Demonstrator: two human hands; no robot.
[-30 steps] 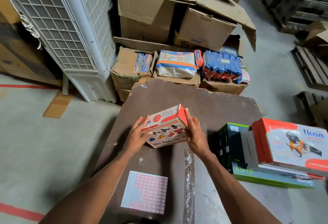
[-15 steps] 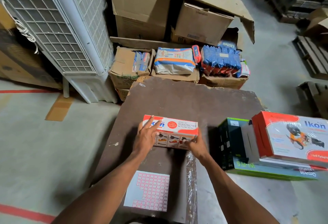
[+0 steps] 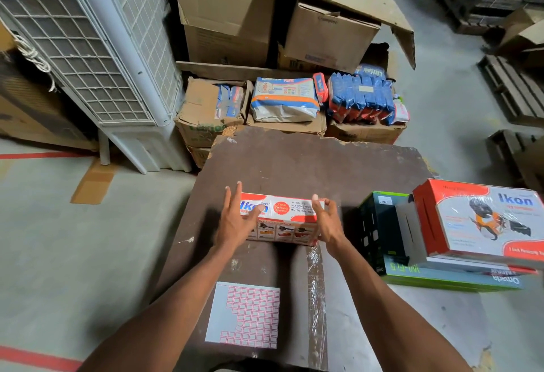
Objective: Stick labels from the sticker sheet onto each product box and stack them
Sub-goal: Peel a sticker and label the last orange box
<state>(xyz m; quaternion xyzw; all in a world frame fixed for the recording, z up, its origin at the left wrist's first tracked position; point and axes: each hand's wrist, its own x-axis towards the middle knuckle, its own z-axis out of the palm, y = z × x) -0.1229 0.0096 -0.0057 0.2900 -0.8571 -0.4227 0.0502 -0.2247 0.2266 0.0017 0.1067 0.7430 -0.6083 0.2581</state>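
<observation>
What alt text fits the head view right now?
Both open hands, left hand and right hand, flank a red-and-white Ikon box on a brown board. The sticker sheet lies nearer; stacked boxes stand at right.

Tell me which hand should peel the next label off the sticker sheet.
Left, probably. The sticker sheet lies nearer the left hand than the right hand. Both hands are open at the small Ikon box.
</observation>
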